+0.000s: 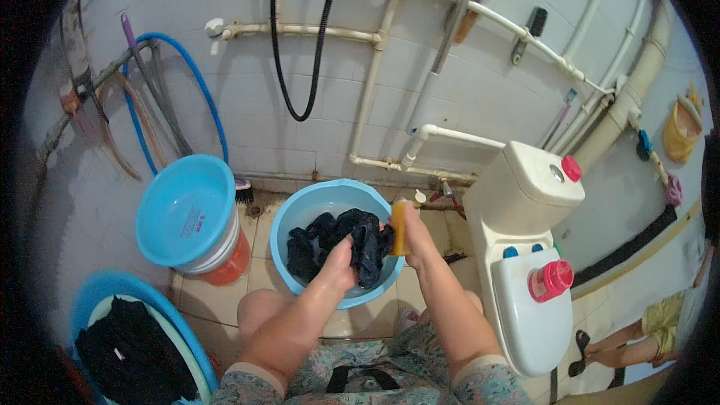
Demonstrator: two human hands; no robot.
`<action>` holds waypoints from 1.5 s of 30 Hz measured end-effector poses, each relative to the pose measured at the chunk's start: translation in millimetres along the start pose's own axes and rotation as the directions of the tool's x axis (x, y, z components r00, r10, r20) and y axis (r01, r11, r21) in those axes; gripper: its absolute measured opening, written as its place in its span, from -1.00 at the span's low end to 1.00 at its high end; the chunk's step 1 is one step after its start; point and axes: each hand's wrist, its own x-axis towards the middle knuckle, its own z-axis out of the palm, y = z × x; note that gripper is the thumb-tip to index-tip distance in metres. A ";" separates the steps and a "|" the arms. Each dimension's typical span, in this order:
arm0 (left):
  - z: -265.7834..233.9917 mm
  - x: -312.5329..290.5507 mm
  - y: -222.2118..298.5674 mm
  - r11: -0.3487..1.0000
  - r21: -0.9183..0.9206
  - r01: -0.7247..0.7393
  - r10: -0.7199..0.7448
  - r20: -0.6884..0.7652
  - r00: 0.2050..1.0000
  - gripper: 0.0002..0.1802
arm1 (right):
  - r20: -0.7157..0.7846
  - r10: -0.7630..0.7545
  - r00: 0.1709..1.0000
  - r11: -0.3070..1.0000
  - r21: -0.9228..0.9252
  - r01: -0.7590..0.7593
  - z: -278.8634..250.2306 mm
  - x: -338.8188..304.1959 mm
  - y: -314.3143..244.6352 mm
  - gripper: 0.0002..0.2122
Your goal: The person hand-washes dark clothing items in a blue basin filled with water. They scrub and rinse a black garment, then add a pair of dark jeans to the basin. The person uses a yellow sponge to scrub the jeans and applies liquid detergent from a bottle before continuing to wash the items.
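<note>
In front of me a light-blue basin [281, 214] stands on the tiled floor with dark wet clothes [304, 255] and some water in it. My left hand [341, 264] grips a bunched dark garment [367, 255], lifted at the basin's right side. Close beside it, over the right rim, my right hand [414, 231] is closed around a yellow bar-shaped thing [398, 229] held upright. Whether that is a brush or a bar of soap I cannot tell. The yellow thing is right next to the garment; whether they touch is unclear.
An empty blue basin [187, 210] sits on a bucket [229, 261] at left. Nearer, a large blue tub [84, 301] holds black clothing [135, 352]. A toilet [525, 330] carrying a red container [551, 280] stands right. Another person's legs [619, 336] show far right.
</note>
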 end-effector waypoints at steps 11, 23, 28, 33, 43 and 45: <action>-60.4 23.6 -15.5 0.947 -0.320 0.017 0.074 0.270 0.960 -0.55 | 0.733 -0.542 0.411 -0.344 -0.640 0.687 74.7 -91.9 17.2 -0.36; 7.6 -20.1 -2.9 0.991 -0.114 -0.064 0.068 0.031 0.997 -0.54 | 0.715 -0.553 0.427 -0.365 -0.669 0.648 72.4 -105.3 31.1 -0.38; 15.8 -24.7 -8.3 0.998 0.033 -0.053 0.055 -0.091 0.994 -0.53 | 0.461 -0.620 0.635 -0.125 -0.857 0.500 71.2 -57.3 3.0 -0.41; 12.3 -10.7 -8.2 0.997 -0.018 -0.075 0.072 -0.098 0.993 -0.62 | 0.152 -0.328 0.933 0.883 -0.303 0.359 14.8 -3.7 24.7 -0.43; 7.6 7.2 13.1 0.963 -0.013 -0.270 0.267 -0.098 0.959 -0.61 | 0.475 -0.017 0.880 0.700 0.634 -0.328 -29.6 -58.6 62.0 -0.51; 5.7 9.4 16.6 0.955 0.114 -0.272 0.284 -0.102 0.953 -0.62 | 0.480 -0.071 0.874 0.682 0.663 -0.308 -23.4 -68.4 56.0 -0.48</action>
